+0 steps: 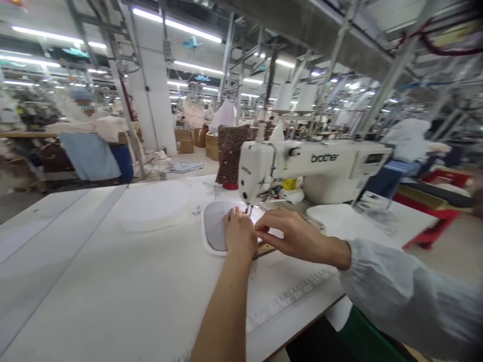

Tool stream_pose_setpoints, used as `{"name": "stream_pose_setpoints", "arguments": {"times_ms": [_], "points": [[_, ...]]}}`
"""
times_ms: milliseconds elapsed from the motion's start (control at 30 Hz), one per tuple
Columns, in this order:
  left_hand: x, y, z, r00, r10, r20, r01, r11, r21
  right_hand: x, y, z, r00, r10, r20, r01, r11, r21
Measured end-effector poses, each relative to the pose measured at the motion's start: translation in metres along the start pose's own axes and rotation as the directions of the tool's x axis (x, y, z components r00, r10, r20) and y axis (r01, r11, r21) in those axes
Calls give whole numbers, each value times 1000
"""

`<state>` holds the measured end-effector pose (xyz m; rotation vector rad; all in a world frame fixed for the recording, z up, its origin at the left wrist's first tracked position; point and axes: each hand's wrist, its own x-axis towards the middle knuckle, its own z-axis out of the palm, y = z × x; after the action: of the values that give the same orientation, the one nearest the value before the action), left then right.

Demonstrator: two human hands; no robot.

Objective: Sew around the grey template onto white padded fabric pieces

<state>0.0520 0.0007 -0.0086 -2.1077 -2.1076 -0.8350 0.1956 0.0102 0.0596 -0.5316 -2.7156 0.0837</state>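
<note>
A rounded panel of grey fabric with a white border (pixel 215 226) lies under the needle of a white sewing machine (pixel 260 171) marked "brother". My left hand (pixel 240 234) rests on top of the panel, fingers forward and laid on the cloth just left of the needle. To the right of the needle is my right hand (pixel 289 231), its thumb and forefinger pinched together close to my left hand. What lies between those fingertips is too small to make out. Both hands partly cover the panel and the needle plate.
A stack of white rounded pieces (pixel 156 206) lies on the white table (pixel 132 286) to the left. Another white piece (pixel 335 216) is right of the needle. Behind the machine head stands a brown patterned cloth (pixel 231 153). A red stool (pixel 433 216) is at the right.
</note>
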Motion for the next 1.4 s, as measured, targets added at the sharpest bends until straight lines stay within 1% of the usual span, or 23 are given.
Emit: {"name": "stream_pose_setpoints", "arguments": {"times_ms": [67, 167, 267, 367, 500, 600, 767, 900, 1000, 1167, 1300, 1400], "points": [[5, 3, 4, 1000, -1, -9, 2, 998, 60, -19, 25, 0, 999, 25, -33, -25, 1000, 1], [9, 2, 10, 1000, 3, -13, -1, 989, 147, -35, 56, 10, 999, -9, -32, 10, 999, 33], [11, -4, 14, 1000, 15, -3, -14, 976, 215, -36, 72, 21, 996, -78, -35, 81, 994, 72], [14, -10, 18, 999, 44, 15, -46, 966, 253, -32, 78, 29, 990, -137, -44, 141, 987, 83], [16, -20, 23, 996, 85, 13, -86, 960, 268, -31, 81, 32, 982, -184, -37, 187, 980, 73], [18, -28, 22, 991, 136, 4, -132, 954, 270, -32, 79, 33, 985, -169, -38, 171, 984, 51], [20, -37, 15, 970, 245, 5, -237, 933, 272, -34, 68, 36, 992, -123, -27, 123, 992, 13], [20, -39, 11, 957, 289, -13, -272, 914, 302, -34, 63, 38, 997, -80, -18, 80, 997, -4], [19, -38, 10, 946, 322, -40, -292, 899, 327, -34, 63, 40, 996, -79, -29, 79, 997, 1], [23, -37, 8, 914, 401, -61, -359, 870, 340, -35, 63, 42, 997, -70, -42, 70, 998, -2], [30, -36, 3, 895, 444, -42, -412, 859, 306, -33, 59, 41, 998, -58, -35, 58, 998, -5], [35, -35, -2, 893, 450, 8, -436, 861, 261, -32, 56, 43, 997, -42, -64, 41, 999, -22]]}}
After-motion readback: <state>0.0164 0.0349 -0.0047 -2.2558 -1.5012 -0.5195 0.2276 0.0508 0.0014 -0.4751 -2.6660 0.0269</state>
